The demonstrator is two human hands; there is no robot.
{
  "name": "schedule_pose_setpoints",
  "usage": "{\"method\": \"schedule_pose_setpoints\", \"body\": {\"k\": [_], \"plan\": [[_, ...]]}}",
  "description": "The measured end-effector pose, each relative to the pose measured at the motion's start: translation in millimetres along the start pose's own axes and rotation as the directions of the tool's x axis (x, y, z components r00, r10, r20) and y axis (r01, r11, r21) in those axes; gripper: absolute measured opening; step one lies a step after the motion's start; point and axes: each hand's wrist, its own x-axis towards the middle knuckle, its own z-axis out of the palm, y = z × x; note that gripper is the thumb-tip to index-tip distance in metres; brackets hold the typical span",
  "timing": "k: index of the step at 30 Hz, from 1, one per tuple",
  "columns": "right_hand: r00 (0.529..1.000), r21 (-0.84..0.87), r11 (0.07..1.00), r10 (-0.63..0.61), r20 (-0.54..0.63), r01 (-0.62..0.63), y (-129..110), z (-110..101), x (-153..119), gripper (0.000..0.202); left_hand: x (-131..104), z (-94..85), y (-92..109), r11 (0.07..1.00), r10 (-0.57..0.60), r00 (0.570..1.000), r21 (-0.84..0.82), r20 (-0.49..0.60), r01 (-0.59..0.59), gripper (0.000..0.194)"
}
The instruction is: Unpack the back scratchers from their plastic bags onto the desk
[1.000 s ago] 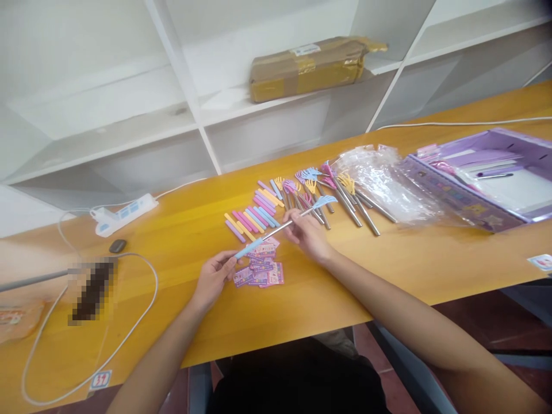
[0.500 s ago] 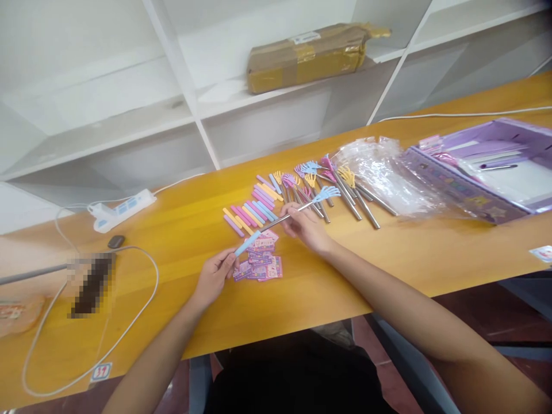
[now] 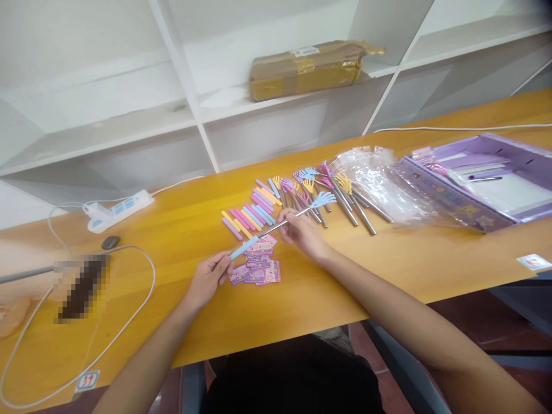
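A back scratcher [image 3: 282,221] with a blue claw head and a metal rod is held slantwise over the table between my hands. My left hand [image 3: 210,276] is closed on its light blue handle sleeve [image 3: 244,248], which sits on the rod's lower end. Near the claw, my right hand [image 3: 302,231] pinches the metal rod. Below lie several pink and purple printed cards [image 3: 263,267]. Just behind are loose coloured sleeves [image 3: 245,217] in rows. To their right, several other back scratchers [image 3: 342,195] with bare metal rods are heaped together.
Clear plastic bags [image 3: 379,181] lie right of the pile, beside a purple box [image 3: 457,198] holding a pen. A power strip [image 3: 118,210], a small black object [image 3: 111,242] and a looped white cable [image 3: 146,299] are on the left. A taped carton [image 3: 306,70] rests on the shelf.
The view has shifted slightly. Both hands keep their grip on the same back scratcher, its sleeve still on the rod's end; little else differs.
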Motion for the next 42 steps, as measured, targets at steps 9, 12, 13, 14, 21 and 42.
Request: {"method": "schedule_pose_setpoints", "body": {"k": [9,12,13,14,21,42], "plan": [[0.997,-0.007,0.999,0.038,0.069,-0.037,4.5,-1.3,-0.3,0.043,-1.5,-4.0,7.0,0.999,0.001,0.999,0.039,0.040,-0.002,0.050],[0.997,0.002,0.999,0.048,0.064,-0.048,5.8,-0.3,-0.2,0.045,-1.7,-1.9,8.5,0.999,0.018,0.999,0.044,0.047,-0.020,0.050],[0.997,0.009,0.999,0.051,0.062,-0.052,6.4,0.3,-0.1,0.045,-1.9,-1.3,9.2,0.998,0.024,0.998,0.050,0.051,-0.026,0.050],[0.996,0.014,0.998,0.055,0.063,-0.057,7.0,0.9,0.0,0.045,-2.3,-0.7,9.9,0.998,0.027,0.998,0.059,0.053,-0.031,0.050],[0.992,0.020,0.997,0.070,0.103,-0.072,13.5,4.6,-2.4,0.047,-2.9,1.4,11.5,0.998,0.036,0.998,0.054,0.051,-0.039,0.049],[0.961,0.036,0.995,-0.081,-0.265,0.093,-2.0,-4.0,9.5,0.058,-0.5,2.1,4.4,0.992,-0.010,0.981,0.129,0.194,-0.015,0.039]]}}
